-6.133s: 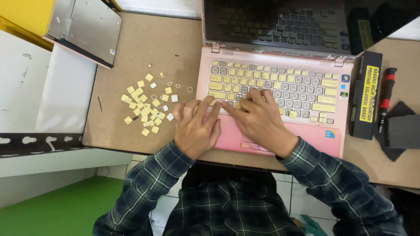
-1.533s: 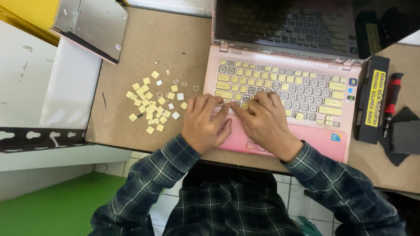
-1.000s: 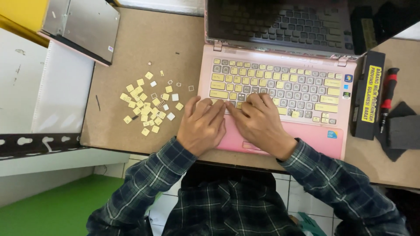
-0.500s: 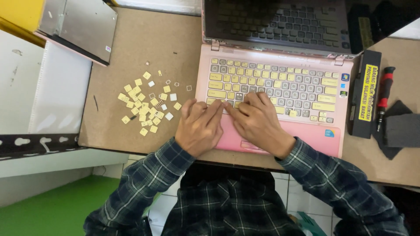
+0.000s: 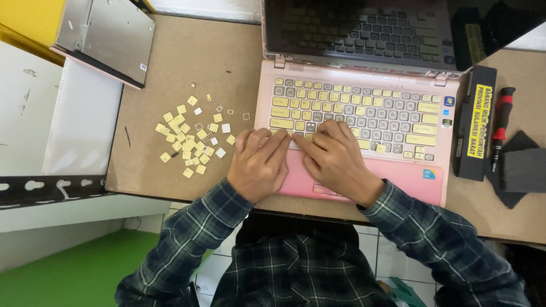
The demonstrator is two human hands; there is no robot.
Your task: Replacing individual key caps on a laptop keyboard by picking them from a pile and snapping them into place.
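At lower-left of keyboard [image 5: 352, 116] on pink laptop [image 5: 364, 170], set on brown desk [image 5: 182, 74]: left hand [image 5: 259, 165] and right hand [image 5: 335, 159] meet, fingers curled onto bottom key row; whether a cap is pinched, cannot tell. Loose keycaps [image 5: 193, 142] lie just left. Best practice, judged: lift each cap evenly, brace laptop, keep removed caps grouped.

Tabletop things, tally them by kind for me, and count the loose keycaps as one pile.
Pink laptop: 1
Pile of loose keycaps: 1
Black battery pack: 1
Red-handled screwdriver: 1
Silver drive unit: 1
Dark foam pieces: 2
Total: 7
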